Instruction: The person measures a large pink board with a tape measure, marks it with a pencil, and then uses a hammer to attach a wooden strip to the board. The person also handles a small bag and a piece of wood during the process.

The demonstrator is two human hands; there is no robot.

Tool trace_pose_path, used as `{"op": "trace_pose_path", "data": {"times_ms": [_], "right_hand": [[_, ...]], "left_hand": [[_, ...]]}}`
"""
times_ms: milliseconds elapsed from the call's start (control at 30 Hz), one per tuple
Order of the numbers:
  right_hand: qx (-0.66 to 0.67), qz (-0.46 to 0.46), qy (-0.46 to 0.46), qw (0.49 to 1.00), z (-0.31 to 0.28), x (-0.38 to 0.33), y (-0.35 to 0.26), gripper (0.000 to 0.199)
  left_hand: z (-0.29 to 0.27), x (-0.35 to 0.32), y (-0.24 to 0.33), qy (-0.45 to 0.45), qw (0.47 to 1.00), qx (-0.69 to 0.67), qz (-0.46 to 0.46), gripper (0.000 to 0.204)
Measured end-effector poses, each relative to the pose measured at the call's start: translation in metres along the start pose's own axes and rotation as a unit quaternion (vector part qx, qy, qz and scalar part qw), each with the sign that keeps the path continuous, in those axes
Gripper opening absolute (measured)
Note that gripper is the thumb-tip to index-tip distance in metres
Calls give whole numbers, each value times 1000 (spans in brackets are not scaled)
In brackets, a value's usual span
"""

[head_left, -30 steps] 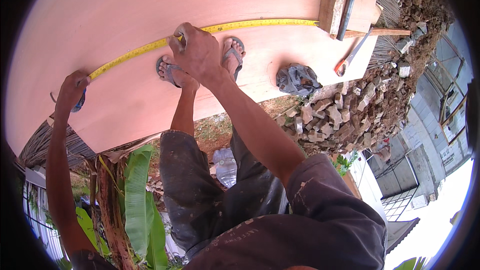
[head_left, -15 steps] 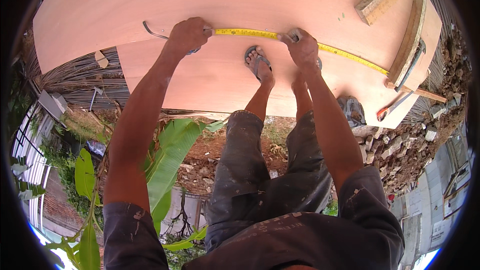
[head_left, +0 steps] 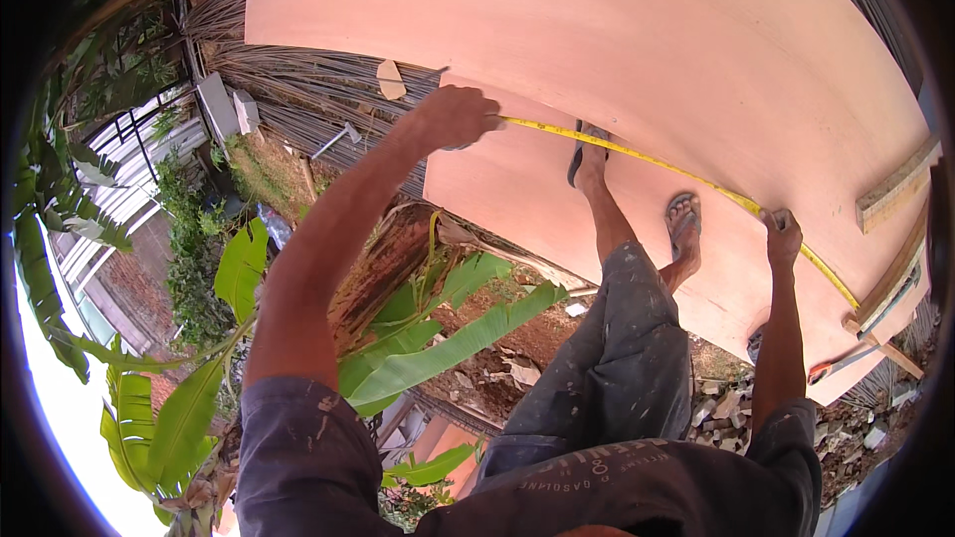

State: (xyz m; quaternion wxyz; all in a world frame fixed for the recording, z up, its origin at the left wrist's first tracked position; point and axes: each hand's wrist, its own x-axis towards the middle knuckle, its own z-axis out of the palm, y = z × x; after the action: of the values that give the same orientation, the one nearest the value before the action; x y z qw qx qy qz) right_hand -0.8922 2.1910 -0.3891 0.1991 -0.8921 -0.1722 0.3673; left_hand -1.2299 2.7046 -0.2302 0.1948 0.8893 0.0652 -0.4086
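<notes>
One yellow tape (head_left: 647,156): left hand (head_left: 456,117) closed on it, right hand (head_left: 783,230) pinching it
Board (head_left: 597,30): best keep tape flat, taut

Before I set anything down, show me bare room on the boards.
Widest: upper board, above the tape, left of the wood blocks. Smaller: lower board, between left hand and left foot. Crowded: right end, with blocks and saw.

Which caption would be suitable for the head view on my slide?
Left hand and right hand hold a yellow tape measure stretched over pinkish boards, wooden pieces at right.
</notes>
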Motion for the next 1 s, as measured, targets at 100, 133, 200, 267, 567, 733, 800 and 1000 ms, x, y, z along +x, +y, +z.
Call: {"op": "trace_pose_path", "data": {"times_ms": [100,133,200,267,567,733,800,1000], "right_hand": [[15,10,-6,1000,-5,-1,22,30],[37,-15,9,999,1,1,25,29],[13,26,-11,1000,0,3,21,26],[17,-18,27,999,-7,0,43,31],[-149,61,-9,987,-29,-5,12,27],[-248,92,35,964,-19,-15,-5,48],[-305,130,41,943,-19,-21,-15,50],[-195,127,222,947,51,-40,-109,45]], "left_hand": [[-45,-82,-86,-37,980,-31,-195,38],[-44,-112,-124,9,982,-21,-186,38],[-41,-142,-181,27,979,-6,-201,36],[-30,-130,-216,33,975,-21,-219,36],[38,-49,-269,-17,971,-53,-233,33],[52,-46,-296,-22,966,-122,-228,42],[34,-36,-282,-65,966,-138,-210,42],[42,-41,-281,-28,970,-98,-222,42]]}}
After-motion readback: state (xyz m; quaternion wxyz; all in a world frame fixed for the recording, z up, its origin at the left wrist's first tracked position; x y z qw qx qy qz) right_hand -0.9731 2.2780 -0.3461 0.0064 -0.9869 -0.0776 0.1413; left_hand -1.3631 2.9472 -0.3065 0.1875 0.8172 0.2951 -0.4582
